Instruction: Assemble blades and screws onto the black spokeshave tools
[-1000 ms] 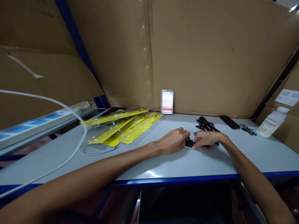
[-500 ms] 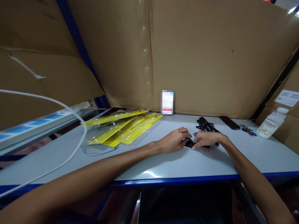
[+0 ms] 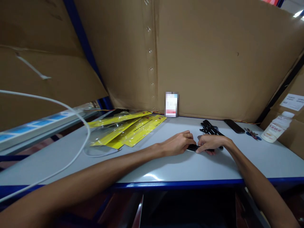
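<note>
A slim black tool [image 3: 192, 147] with a pale lower edge lies low over the tabletop [image 3: 166, 167], mostly covered by my fingers. My left hand [image 3: 182, 142] has its fingers curled together at the tool's left end. Wrapped around its other part is my right hand [image 3: 210, 143], thumb pressed along the near side. The tool's exact kind cannot be made out. Just behind my right hand sits a pile of similar black tools [image 3: 209, 127], partly hidden by that hand.
Yellow cards with clear plastic blisters [image 3: 135, 133] lie at the left. A white cable [image 3: 82, 152] loops in front of them. A lit phone [image 3: 171, 104] leans on the cardboard wall [image 3: 201, 63]. A dark phone [image 3: 234, 126], keys [image 3: 253, 134] and a white bottle [image 3: 276, 128] stand right.
My left fingers have shifted slightly over the black tool's left end, and small dark parts that showed beneath them are now less visible. My right hand keeps its hold. The view has shifted slightly.
</note>
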`<state>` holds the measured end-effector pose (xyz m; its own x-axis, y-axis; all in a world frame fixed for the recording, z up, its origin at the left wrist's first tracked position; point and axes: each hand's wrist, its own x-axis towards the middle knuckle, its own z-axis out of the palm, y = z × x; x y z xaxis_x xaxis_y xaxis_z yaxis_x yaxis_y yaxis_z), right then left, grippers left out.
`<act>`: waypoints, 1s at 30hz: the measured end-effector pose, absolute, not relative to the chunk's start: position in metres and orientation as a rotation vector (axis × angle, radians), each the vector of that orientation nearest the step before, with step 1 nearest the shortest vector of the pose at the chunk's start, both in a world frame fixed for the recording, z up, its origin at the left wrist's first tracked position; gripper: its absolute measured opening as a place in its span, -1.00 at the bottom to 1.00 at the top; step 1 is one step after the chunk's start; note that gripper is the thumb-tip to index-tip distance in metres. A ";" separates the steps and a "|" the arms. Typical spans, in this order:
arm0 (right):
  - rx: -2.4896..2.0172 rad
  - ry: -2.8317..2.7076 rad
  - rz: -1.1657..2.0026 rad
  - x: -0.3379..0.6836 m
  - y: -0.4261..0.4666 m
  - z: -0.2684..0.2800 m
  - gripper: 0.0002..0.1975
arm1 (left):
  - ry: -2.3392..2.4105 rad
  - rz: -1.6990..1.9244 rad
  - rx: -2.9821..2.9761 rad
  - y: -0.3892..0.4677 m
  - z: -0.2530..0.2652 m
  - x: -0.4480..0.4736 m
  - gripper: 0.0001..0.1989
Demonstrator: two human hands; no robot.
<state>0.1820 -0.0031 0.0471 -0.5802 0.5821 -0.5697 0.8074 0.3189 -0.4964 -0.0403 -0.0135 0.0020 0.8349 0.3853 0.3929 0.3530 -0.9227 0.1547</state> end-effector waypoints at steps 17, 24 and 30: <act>1.254 2.308 -1.084 0.182 -0.003 0.047 -0.62 | 0.996 0.720 2.962 -0.022 0.001 -0.034 -0.81; 1.275 2.308 -1.089 0.181 -0.005 0.047 -0.58 | 0.894 0.578 3.024 -0.023 0.003 -0.034 -0.84; 1.256 2.319 -1.085 0.181 -0.002 0.045 -0.52 | 0.930 0.610 2.953 -0.025 0.003 -0.032 -0.84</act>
